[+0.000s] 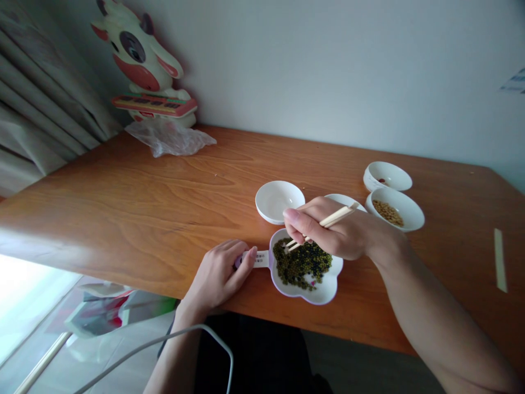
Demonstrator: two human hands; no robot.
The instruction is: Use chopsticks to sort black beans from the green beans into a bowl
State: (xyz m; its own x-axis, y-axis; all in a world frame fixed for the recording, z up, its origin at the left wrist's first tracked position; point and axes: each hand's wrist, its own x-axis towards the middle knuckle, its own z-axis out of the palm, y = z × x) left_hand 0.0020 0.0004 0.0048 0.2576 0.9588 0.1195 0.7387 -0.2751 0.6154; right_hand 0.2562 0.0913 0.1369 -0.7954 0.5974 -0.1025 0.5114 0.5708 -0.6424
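My left hand (223, 271) is closed round the handle of a white, lilac-edged dish (326, 293) near the table's front edge. Mung beans (297, 268) lie in the dish, mixed with some darker beans, and a pink spot shows on its bottom. Over the dish, my right hand (328, 227) grips a pair of wooden chopsticks (338, 216), their tips down at the beans on the left side. Whether the tips pinch a bean is too small to tell. Just behind the dish stands a white bowl (279, 200) with no beans visible in it. Another white bowl (344, 200) is mostly hidden behind my right hand.
To the right, a white bowl (414, 216) holds tan beans or nuts, and behind it another bowl (396, 174) has a few reddish pieces. A cow-shaped toy keyboard (153, 98) and a clear plastic bag (174, 139) are at the back left. A grey cable (159, 342) crosses my left forearm.
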